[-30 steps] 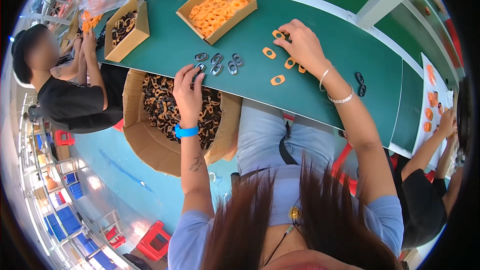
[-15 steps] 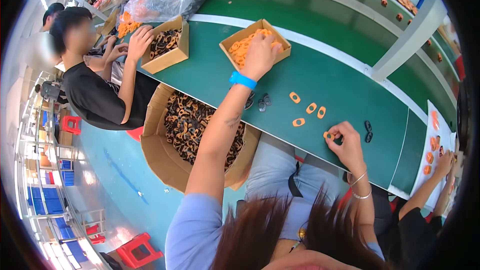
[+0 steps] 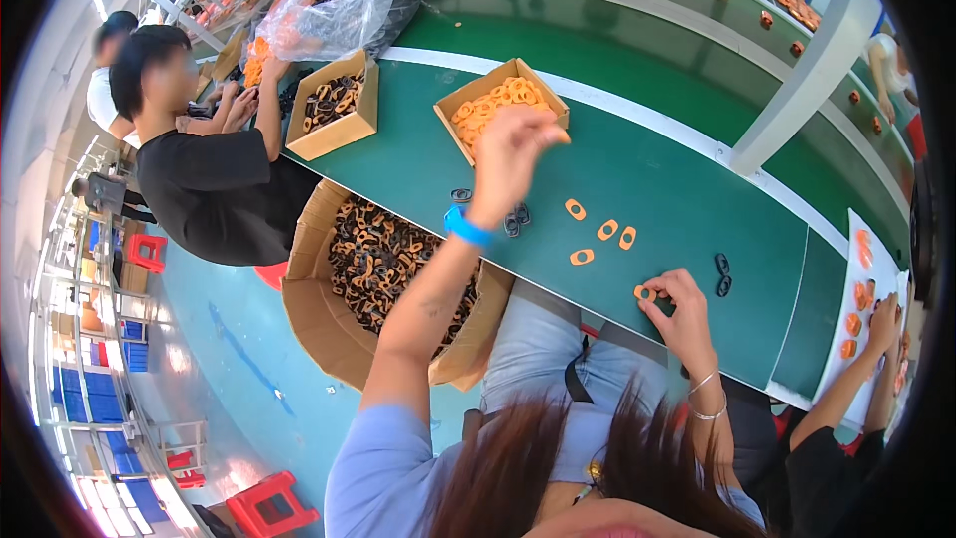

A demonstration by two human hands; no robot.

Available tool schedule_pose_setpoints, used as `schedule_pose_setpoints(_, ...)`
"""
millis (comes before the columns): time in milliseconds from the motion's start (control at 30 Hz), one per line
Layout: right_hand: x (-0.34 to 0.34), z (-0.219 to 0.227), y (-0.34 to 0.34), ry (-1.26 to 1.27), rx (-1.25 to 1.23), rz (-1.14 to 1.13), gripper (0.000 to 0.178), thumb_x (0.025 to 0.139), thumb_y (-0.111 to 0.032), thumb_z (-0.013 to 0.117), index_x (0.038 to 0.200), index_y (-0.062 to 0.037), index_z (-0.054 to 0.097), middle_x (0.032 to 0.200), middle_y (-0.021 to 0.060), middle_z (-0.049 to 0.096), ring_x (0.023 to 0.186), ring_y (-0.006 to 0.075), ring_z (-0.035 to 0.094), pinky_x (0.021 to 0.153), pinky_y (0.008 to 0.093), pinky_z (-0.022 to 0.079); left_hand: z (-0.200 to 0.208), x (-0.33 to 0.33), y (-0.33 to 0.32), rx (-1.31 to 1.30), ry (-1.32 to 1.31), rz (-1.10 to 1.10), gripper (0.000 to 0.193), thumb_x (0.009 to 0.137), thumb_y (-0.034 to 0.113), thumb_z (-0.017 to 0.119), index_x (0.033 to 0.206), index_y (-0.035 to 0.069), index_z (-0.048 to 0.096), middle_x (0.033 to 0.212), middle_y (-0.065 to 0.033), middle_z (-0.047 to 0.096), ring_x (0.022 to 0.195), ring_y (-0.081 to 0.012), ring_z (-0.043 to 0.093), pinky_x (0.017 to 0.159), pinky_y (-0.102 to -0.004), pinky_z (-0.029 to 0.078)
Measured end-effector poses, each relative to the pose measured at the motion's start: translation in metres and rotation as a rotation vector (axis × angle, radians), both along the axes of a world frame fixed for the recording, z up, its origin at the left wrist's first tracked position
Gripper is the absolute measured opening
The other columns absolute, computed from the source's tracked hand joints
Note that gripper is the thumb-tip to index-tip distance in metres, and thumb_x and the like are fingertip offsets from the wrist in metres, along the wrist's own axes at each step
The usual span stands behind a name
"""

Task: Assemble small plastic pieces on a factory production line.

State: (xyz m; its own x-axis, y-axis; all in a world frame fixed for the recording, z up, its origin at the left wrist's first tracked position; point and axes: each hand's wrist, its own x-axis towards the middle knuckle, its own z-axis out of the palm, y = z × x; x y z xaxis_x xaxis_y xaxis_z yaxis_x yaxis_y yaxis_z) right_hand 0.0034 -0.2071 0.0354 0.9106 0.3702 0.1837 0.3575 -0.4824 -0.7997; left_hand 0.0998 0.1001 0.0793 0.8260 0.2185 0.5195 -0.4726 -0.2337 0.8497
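Observation:
My left hand (image 3: 511,161), with a blue band on its wrist, is raised just in front of a small cardboard box (image 3: 450,132) of orange oval rings. Its thumb and forefinger are pinched on a small orange ring (image 3: 565,136), mostly covered by the fingertips. At the table's near edge, my right hand (image 3: 681,313) pinches an orange oval ring (image 3: 643,293). Between the hands, several loose orange rings (image 3: 607,230) lie flat on the green table. Black oval rings (image 3: 517,220) lie by my left wrist, and two more black rings (image 3: 723,275) lie beyond my right hand.
Left of the orange box stands another box (image 3: 339,130) of black parts. Below the table edge sits a big carton (image 3: 311,297) full of black-and-orange parts. A co-worker in black (image 3: 204,194) works at the left; another person's arms (image 3: 856,369) reach in at right. A metal post (image 3: 807,70) rises behind.
My left hand has come out of the orange box toward me, an orange ring in its fingertips. My right hand keeps its ring. The co-worker's hand has moved away from the black-parts box.

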Motion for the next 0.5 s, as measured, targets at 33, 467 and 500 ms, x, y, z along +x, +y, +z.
schedule_pose_setpoints(33, -0.004, 0.002, -0.005, 0.04, 0.028, -0.023, 0.027, 0.073, -0.001, 0.081, 0.096, -0.0007, 0.067, 0.095, 0.0085, 0.063, 0.081, 0.0194, 0.06, 0.07, 0.0302, 0.049, -0.005, -0.015, -0.02, -0.037, 0.104, -0.104, 0.01, 0.089, -0.002, 0.07, 0.1, -0.001, 0.071, 0.096, -0.0082, 0.068, 0.086, -0.0175, 0.07, 0.076, -0.0307, 0.058)
schedule_pose_setpoints(467, -0.023, 0.022, -0.011, 0.178, 0.256, -0.147, 0.019, 0.087, 0.003, 0.073, 0.105, 0.0044, 0.068, 0.095, 0.0071, 0.066, 0.089, 0.0111, 0.066, 0.077, 0.0241, 0.053, -0.062, -0.124, -0.124, -0.492, 0.59, -0.469, 0.028, 0.092, -0.001, 0.07, 0.119, -0.004, 0.062, 0.105, -0.0116, 0.069, 0.097, -0.0164, 0.069, 0.08, -0.0279, 0.058)
schedule_pose_setpoints(500, -0.022, 0.016, -0.017, 0.194, 0.239, -0.189, 0.019, 0.087, 0.003, 0.073, 0.105, 0.0044, 0.068, 0.095, 0.0071, 0.066, 0.089, 0.0111, 0.066, 0.077, 0.0241, 0.053, -0.064, -0.126, -0.123, -0.371, 0.543, -0.402, 0.028, 0.091, -0.001, 0.071, 0.118, -0.003, 0.063, 0.106, -0.0113, 0.069, 0.096, -0.016, 0.069, 0.08, -0.0278, 0.058)
